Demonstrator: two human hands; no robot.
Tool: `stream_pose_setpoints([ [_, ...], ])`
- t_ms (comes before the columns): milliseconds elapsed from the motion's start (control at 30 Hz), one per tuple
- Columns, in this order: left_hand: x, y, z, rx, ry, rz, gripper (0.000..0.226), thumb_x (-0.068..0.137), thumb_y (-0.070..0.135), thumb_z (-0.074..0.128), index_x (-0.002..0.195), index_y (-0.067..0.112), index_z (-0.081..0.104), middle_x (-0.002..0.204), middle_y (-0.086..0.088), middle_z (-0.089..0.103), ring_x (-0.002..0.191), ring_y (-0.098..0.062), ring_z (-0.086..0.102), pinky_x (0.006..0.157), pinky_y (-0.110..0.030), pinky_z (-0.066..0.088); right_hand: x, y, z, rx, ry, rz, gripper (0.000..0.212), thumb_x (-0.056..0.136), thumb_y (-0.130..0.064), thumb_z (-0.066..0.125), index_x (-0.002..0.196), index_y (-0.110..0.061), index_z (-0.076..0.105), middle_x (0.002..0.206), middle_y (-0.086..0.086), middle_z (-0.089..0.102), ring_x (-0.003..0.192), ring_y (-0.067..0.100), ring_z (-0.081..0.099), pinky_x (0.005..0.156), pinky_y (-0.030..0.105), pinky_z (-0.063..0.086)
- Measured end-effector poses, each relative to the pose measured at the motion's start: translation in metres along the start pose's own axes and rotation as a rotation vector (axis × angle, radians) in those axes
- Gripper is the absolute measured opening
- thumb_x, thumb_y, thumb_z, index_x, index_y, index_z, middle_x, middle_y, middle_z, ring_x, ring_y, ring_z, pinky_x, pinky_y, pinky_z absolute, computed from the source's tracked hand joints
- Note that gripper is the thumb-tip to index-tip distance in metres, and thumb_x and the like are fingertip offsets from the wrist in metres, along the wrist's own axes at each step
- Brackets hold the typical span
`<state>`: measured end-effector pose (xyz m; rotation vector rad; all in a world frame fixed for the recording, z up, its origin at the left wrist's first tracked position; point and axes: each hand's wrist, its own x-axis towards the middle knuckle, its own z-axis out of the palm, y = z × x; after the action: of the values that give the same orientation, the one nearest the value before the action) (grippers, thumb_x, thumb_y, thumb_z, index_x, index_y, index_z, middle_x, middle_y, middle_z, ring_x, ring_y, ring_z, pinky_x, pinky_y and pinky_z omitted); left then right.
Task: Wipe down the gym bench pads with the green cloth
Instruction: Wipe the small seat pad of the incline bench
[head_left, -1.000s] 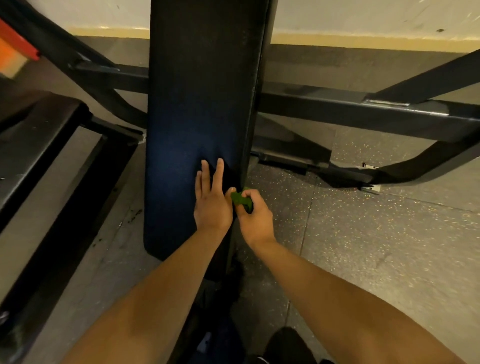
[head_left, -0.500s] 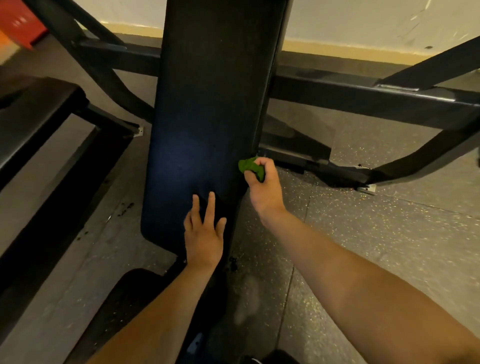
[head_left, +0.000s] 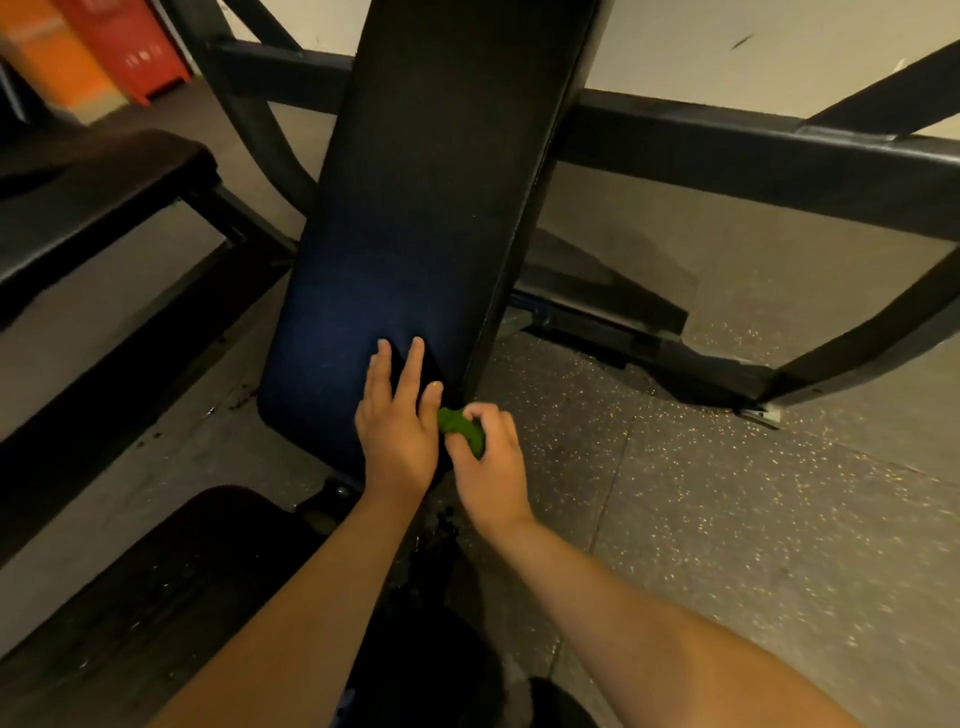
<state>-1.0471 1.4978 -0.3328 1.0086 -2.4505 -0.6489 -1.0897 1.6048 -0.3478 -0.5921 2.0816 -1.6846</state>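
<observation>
Right hand (head_left: 491, 470) with cloth (head_left: 460, 427) back beside left hand (head_left: 397, 434)

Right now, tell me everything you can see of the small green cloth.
The small bright green cloth looks like soft fabric, crumpled into a tight wad. The right hand grips it, curled fingers hiding part. It sits at the near right edge of the long dark bench pad, beside the thumb of the left hand, which rests flat on that pad.
</observation>
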Motion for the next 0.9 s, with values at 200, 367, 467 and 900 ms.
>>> stream_pose_setpoints([
  [200, -0.029, -0.016, 0.002, -0.123, 0.039, 0.035, 0.051, 0.103, 0.037, 0.049, 0.152, 0.042, 0.033, 0.166, 0.004, 0.012, 0.152, -0.018, 0.004, 0.12, -0.036, 0.011, 0.042, -0.008, -0.02, 0.109, 0.148, -0.176, 0.021, 0.096, -0.015, 0.059, 0.115, -0.023, 0.054, 0.115, -0.006, 0.046, 0.099, -0.007, 0.049, 0.084, 0.001, 0.036],
  [367, -0.061, -0.039, 0.014, 0.017, 0.192, -0.156, 0.049, 0.099, 0.044, 0.054, 0.147, 0.039, 0.043, 0.156, -0.003, 0.027, 0.139, -0.032, 0.022, 0.114, -0.049, 0.024, 0.036, -0.004, -0.001, 0.117, 0.129, -0.201, 0.024, 0.097, -0.019, 0.058, 0.12, -0.025, 0.052, 0.121, -0.005, 0.042, 0.105, 0.006, 0.051, 0.086, 0.009, 0.038],
  [467, -0.078, -0.043, 0.024, -0.161, 0.21, -0.199, 0.05, 0.1, 0.043, 0.051, 0.149, 0.036, 0.041, 0.157, -0.003, 0.026, 0.141, -0.028, 0.02, 0.117, -0.045, 0.026, 0.009, 0.016, 0.007, 0.056, 0.093, -0.25, 0.023, 0.096, -0.02, 0.06, 0.117, -0.028, 0.053, 0.116, -0.007, 0.041, 0.094, 0.001, 0.051, 0.079, 0.014, 0.042],
  [900, -0.11, -0.044, 0.03, -0.371, 0.251, -0.179, 0.042, 0.102, 0.014, 0.051, 0.142, 0.025, 0.053, 0.156, 0.002, 0.038, 0.146, -0.014, 0.031, 0.12, -0.043, 0.031, -0.039, 0.041, 0.008, -0.158, -0.131, -0.227, 0.012, 0.093, -0.021, 0.061, 0.102, -0.028, 0.057, 0.106, -0.006, 0.049, 0.091, 0.01, 0.055, 0.085, 0.039, 0.051],
])
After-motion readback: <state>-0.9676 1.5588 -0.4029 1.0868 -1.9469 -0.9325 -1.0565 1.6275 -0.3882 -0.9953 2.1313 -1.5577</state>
